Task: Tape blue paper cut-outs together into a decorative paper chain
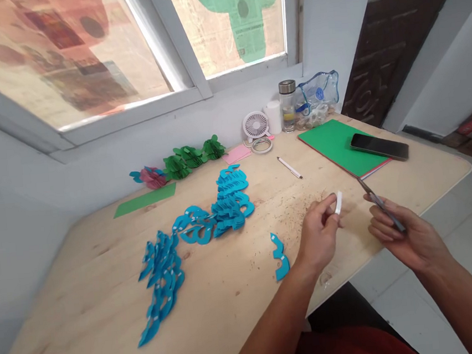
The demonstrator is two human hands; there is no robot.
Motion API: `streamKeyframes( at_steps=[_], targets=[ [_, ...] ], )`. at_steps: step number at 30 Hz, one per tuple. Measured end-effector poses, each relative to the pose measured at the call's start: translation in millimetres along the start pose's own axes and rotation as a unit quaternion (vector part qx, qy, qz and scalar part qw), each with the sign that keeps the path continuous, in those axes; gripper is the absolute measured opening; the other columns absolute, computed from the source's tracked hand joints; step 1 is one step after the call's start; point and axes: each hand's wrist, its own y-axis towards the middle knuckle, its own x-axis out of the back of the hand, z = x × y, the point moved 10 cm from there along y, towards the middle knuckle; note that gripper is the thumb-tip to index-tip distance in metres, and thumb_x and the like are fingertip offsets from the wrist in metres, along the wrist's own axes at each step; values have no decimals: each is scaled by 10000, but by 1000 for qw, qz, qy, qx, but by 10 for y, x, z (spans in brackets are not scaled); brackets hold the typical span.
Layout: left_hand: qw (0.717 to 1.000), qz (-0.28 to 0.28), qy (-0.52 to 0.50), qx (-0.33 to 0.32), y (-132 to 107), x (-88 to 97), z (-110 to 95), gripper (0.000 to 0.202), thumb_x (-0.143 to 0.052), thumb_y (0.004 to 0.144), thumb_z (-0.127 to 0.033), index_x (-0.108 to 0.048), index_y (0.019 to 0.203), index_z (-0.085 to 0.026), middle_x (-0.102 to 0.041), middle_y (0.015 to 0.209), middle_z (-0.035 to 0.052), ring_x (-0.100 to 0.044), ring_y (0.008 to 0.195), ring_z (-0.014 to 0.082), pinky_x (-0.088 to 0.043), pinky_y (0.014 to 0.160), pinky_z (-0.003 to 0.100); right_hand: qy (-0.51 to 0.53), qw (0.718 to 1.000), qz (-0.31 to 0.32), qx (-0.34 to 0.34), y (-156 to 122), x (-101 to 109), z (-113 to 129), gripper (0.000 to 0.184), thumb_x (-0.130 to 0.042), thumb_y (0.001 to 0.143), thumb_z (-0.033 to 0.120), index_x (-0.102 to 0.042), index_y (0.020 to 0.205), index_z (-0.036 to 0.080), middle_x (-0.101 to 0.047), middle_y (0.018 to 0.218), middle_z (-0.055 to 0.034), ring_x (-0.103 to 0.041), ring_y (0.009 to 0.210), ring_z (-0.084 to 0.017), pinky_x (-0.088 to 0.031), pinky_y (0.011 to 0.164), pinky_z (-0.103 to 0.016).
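- we are judging the step in hand to be work on a small white piece with a slim tool (we are not managing to tell whether it is tweezers or something else).
- our left hand is pinching the white piece between thumb and fingers, holding it up over the tabletop.
- our right hand is gripping the tool with curled fingers, and its tip is pointing away from us, apart from the white piece.
- we are reading the next move as calling for a steady left pinch and a careful closing of the gap between tool and piece.
- the white piece is sitting at the left fingertips, between the two hands and nearer the left.
- a lone blue cutout is lying just left of our left wrist, bearing small pale patches.
- farther left, a pile of blue cutouts and a spread-out row of blue cutouts are resting well apart from both hands.
- beyond our right hand, a phone is lying partly on green sheets.
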Motion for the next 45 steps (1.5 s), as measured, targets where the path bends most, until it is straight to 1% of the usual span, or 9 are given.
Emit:
streamKeyframes(
  at_steps=[2,4,10,13,16,23,30,36,45],
  targets=[
    [971,-45,-226,70,-221,164,105,402,-477,843,-171,-594,1228,-185,-504,877,20,-592,676,113,-487,722,287,2,1000,19,-10,-56,-202,-44,216,-620,808,355,-673,952,202,-203,549,99,-54,438,-58,-136,383,-207],
    [935,-71,-331,102,-432,270,123,376,-547,808,-196,-648,1170,-209,-486,852,2,-577,659,103,-473,740,293,-5,998,53,-22,-109,-443,-103,240,-660,789,375,-664,956,202,-178,537,105,-57,438,-58,-119,391,-209],
    [871,-126,-448,157,-851,531,99,353,-616,689,-158,-735,1019,-200,-467,761,-12,-491,572,85,-420,610,261,-39,987,147,-50,-270,-1053,-235,257,-611,837,427,-655,941,196,-318,545,76,-185,432,-53,-161,429,-226],
    [841,-146,-483,193,-994,605,140,268,-658,688,-198,-753,936,-162,-458,690,-20,-378,505,55,-336,533,238,-78,984,151,-46,-341,-1158,-223,271,-614,841,414,-650,987,189,-407,603,54,-218,455,-52,-175,459,-241],
    [825,-161,-499,211,-1092,660,179,279,-708,716,-316,-744,934,-145,-476,644,-23,-343,487,52,-298,519,239,-130,981,135,-48,-411,-1161,-218,292,-615,849,405,-628,1051,195,-359,568,70,-176,465,-63,-136,462,-248],
    [851,-195,-460,159,-1145,845,163,269,-690,776,-341,-717,992,-184,-446,623,-40,-358,497,58,-291,506,216,-285,948,137,-38,-576,-1106,-214,402,-557,861,506,-636,1081,179,-290,513,80,-217,472,-81,-194,455,-233],
    [877,-193,-418,134,-1142,876,133,194,-643,830,-300,-702,994,-216,-416,610,-50,-354,520,63,-283,493,190,-433,881,189,2,-670,-1184,-161,377,-594,824,507,-722,1041,226,-661,822,-42,-581,752,-189,-476,642,-279],
    [881,-183,-413,142,-1113,810,139,174,-654,822,-275,-702,979,-217,-416,613,-49,-346,524,62,-285,499,187,-390,894,219,4,-686,-1211,-164,381,-582,853,460,-698,1142,242,-721,983,-60,-644,915,-242,-519,818,-338],
    [882,-176,-410,153,-1107,741,124,168,-660,815,-285,-694,967,-221,-430,627,-47,-346,525,61,-282,506,192,-385,900,202,17,-656,-1135,-132,378,-600,843,459,-703,1143,253,-739,1002,-57,-658,960,-269,-525,859,-368]
  ],
)
